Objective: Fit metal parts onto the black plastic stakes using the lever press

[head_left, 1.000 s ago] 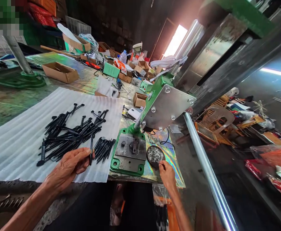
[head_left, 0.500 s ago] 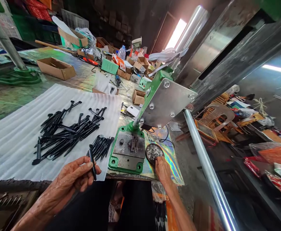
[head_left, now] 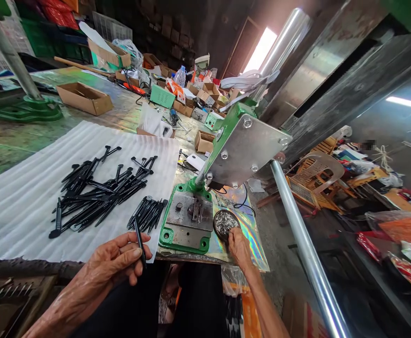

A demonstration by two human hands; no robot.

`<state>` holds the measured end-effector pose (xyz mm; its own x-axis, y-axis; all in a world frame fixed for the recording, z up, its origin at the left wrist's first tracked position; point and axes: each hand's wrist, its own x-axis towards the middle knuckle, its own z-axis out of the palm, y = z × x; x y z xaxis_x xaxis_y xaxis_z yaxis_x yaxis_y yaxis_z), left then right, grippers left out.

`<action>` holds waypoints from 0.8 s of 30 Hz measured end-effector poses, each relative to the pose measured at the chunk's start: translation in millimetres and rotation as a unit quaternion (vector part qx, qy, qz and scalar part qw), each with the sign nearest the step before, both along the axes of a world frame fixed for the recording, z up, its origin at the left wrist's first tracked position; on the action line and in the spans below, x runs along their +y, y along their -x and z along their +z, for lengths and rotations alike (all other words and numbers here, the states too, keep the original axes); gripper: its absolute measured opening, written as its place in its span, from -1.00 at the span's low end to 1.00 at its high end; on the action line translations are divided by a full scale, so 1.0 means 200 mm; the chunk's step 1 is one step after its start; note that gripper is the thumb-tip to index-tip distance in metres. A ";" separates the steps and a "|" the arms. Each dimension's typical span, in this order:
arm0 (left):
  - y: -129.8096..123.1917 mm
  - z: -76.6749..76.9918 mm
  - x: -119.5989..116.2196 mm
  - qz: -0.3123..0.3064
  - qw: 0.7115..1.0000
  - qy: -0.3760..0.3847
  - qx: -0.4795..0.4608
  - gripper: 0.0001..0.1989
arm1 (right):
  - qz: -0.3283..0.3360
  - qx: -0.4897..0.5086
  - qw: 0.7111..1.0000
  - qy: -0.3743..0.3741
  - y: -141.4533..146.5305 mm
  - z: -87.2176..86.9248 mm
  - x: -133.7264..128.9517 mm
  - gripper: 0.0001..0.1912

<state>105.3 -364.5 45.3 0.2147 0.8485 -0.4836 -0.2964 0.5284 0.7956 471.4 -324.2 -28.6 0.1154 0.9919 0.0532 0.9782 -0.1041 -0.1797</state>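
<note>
My left hand point(head_left: 123, 258) pinches one slim black plastic piece point(head_left: 140, 243) between thumb and fingers, held over the table's front edge. My right hand point(head_left: 239, 244) is at a round dark dish point(head_left: 215, 230) of small shiny metal parts point(head_left: 225, 220). Its fingertips are closed together at the dish's near right side; what they hold, if anything, is hidden. Between the hands stands a green hand press point(head_left: 184, 246) with a steel plate and a small fixture on its base. More black pieces point(head_left: 147, 213) lie in a small row beside the base, left of it.
A large loose pile of black pieces point(head_left: 100, 192) lies on white foam sheet point(head_left: 11, 220). The press's long steel lever point(head_left: 304, 239) slants down at right. An open cardboard box point(head_left: 84, 98) and a green control box point(head_left: 162, 96) stand farther back among clutter.
My left hand has shifted slightly right and down, and the black piece in it has tilted a little. My right hand stays at the dish, moved only slightly.
</note>
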 end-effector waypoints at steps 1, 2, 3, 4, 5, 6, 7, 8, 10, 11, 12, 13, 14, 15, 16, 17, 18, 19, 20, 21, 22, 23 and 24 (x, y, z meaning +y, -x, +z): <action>0.00 0.00 0.00 0.001 1.000 0.000 -0.001 -0.58 | 0.000 0.021 1.000 -0.010 -0.01 -0.01 0.00 -0.84; -0.01 0.00 0.00 -0.001 1.000 -0.001 -0.001 -0.59 | -0.001 0.043 0.999 -0.019 -0.02 -0.01 0.00 -0.84; -0.01 0.01 0.00 -0.006 1.000 -0.005 -0.002 -0.60 | -0.002 0.065 0.998 -0.026 -0.03 -0.02 -0.01 -0.84; -0.02 0.01 0.00 -0.012 1.000 -0.009 -0.003 -0.60 | -0.004 0.088 0.996 -0.033 -0.03 -0.03 0.00 -0.84; -0.03 0.01 0.00 -0.020 1.000 -0.016 -0.004 -0.61 | -0.006 0.110 0.993 -0.039 -0.04 -0.03 0.00 -0.83; -0.04 0.02 0.00 -0.026 0.999 -0.023 -0.004 -0.62 | -0.009 0.132 0.990 -0.046 -0.05 -0.04 0.00 -0.81; -0.05 0.02 0.00 -0.033 0.999 -0.029 -0.003 -0.62 | -0.011 0.153 0.987 -0.052 -0.05 -0.04 0.01 -0.78; -0.06 0.02 0.00 -0.035 0.999 -0.035 -0.001 -0.63 | -0.014 0.173 0.983 -0.058 -0.05 -0.05 0.01 -0.75; -0.08 0.03 0.00 -0.028 0.998 -0.048 0.002 -0.66 | -0.022 0.210 0.975 -0.071 -0.06 -0.06 0.01 -0.70; -0.09 0.03 -0.01 -0.022 0.998 -0.054 0.002 -0.67 | -0.028 0.227 0.970 -0.076 -0.06 -0.06 0.02 -0.68; -0.11 0.04 -0.01 -0.017 0.998 -0.059 0.003 -0.68 | -0.033 0.243 0.966 -0.080 -0.06 -0.06 0.02 -0.66; -0.12 0.05 -0.01 -0.013 0.998 -0.065 0.004 -0.69 | -0.039 0.258 0.962 -0.083 -0.05 -0.07 0.02 -0.65; -0.13 0.05 -0.01 -0.011 0.997 -0.070 0.008 -0.70 | -0.045 0.272 0.957 -0.086 -0.05 -0.06 0.02 -0.65; -0.14 0.06 -0.01 -0.012 0.997 -0.075 0.012 -0.72 | -0.052 0.284 0.953 -0.088 -0.05 -0.06 0.03 -0.66; -0.15 0.07 -0.01 -0.012 0.997 -0.080 0.015 -0.74 | -0.059 0.294 0.950 -0.090 -0.04 -0.05 0.03 -0.67; -0.16 0.08 -0.01 -0.013 0.996 -0.085 0.017 -0.75 | -0.066 0.303 0.946 -0.093 -0.04 -0.04 0.03 -0.69; -0.18 0.08 -0.01 -0.013 0.996 -0.089 0.017 -0.76 | -0.073 0.312 0.942 -0.096 -0.03 -0.02 0.03 -0.70; -0.19 0.09 -0.01 -0.013 0.996 -0.091 0.014 -0.77 | -0.078 0.322 0.939 -0.099 -0.01 -0.01 0.03 -0.71; -0.20 0.09 -0.01 -0.011 0.996 -0.092 0.007 -0.76 | -0.079 0.332 0.935 -0.100 0.01 0.02 0.02 -0.72; -0.21 0.10 0.00 -0.008 0.996 -0.090 -0.004 -0.75 | -0.076 0.344 0.931 -0.099 0.03 0.05 0.01 -0.72; -0.22 0.10 0.00 -0.007 0.996 -0.085 -0.016 -0.74 | -0.069 0.357 0.927 -0.094 0.07 0.08 0.00 -0.72; -0.24 0.10 0.00 -0.004 0.996 -0.079 -0.030 -0.72 | -0.058 0.372 0.923 -0.086 0.11 0.11 -0.02 -0.72; -0.25 0.11 0.01 0.000 0.996 -0.072 -0.043 -0.71 | -0.044 0.387 0.918 -0.075 0.16 0.14 -0.05 -0.72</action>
